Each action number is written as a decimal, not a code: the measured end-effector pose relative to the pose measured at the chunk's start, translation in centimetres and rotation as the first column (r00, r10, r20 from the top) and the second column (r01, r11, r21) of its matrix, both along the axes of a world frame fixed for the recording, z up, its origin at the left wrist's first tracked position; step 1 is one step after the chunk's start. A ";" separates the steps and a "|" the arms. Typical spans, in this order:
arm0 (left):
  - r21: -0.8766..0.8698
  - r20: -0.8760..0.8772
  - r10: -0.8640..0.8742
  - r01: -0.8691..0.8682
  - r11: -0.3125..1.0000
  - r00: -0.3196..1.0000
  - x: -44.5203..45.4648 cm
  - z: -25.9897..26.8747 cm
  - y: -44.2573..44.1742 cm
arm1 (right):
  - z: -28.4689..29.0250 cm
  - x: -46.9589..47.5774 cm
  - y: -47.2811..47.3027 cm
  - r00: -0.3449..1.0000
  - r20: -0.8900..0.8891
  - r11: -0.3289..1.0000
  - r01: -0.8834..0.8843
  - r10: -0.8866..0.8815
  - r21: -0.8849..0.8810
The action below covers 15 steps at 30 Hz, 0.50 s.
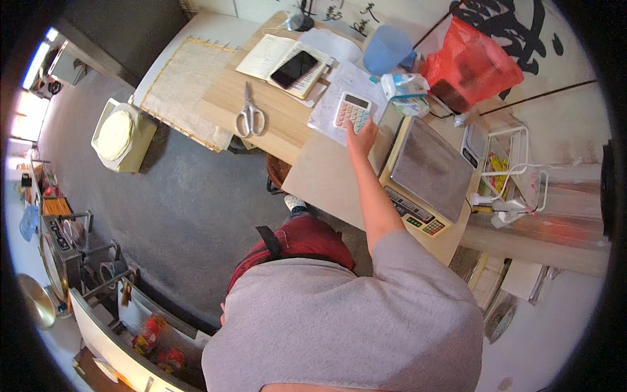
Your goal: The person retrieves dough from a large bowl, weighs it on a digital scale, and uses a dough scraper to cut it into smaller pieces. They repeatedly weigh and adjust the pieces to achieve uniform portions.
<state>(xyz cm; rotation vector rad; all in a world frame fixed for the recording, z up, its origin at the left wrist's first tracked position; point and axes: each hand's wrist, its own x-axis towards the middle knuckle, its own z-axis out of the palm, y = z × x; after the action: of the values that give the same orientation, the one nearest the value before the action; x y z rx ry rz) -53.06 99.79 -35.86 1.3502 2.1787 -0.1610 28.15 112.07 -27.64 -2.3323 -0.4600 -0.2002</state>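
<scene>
My right hand [361,139] is at the lower end of a white calculator [352,111] with pink and teal keys. The thumb lies over the keys and the other fingers curl at the right edge, partly hidden. Beneath the calculator are written paper sheets [338,88]. To their left, a dark smartphone [294,69] rests on an open notebook [262,56]. Metal scissors [250,115] lie on the wooden tabletop [289,130]. A price-computing scale [431,166] with a steel platform stands right of my forearm. My left hand is out of view.
A blue plastic container [387,51], a tissue pack [404,85] and a red plastic bag [470,68] stand along the wall. Beyond the scale are a smaller scale [474,144] and a white wire rack [507,132]. A lined bin [125,139] stands on the floor [196,206].
</scene>
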 end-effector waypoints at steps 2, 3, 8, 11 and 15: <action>-0.012 0.006 -0.024 0.024 1.000 1.000 2.4 0.6 1.8 | -1.2 2.1 -0.4 0.999 0.043 0.999 -0.001 -0.001 0.036; -0.013 0.001 -0.025 0.025 1.000 1.000 3.2 1.1 2.5 | -1.2 2.2 -0.3 1.000 0.013 1.000 -0.008 0.008 0.005; -0.021 -0.006 -0.071 0.071 0.997 0.997 5.4 2.2 5.8 | -0.8 3.2 -0.6 0.998 0.057 0.994 -0.032 0.038 -0.107; -0.024 -0.011 -0.098 0.098 0.995 0.995 5.7 2.5 7.4 | -0.2 2.4 -0.2 0.998 0.055 0.986 -0.006 0.015 -0.164; -0.026 -0.005 -0.121 0.121 0.992 0.993 6.0 2.1 9.1 | 0.6 2.2 -0.2 1.000 0.008 0.979 -0.014 0.016 -0.202</action>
<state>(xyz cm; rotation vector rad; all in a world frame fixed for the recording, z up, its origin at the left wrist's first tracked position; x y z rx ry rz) -47.04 108.86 -33.71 1.4700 2.0929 -0.2392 30.37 111.84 -26.99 -2.5260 -0.5243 -0.1635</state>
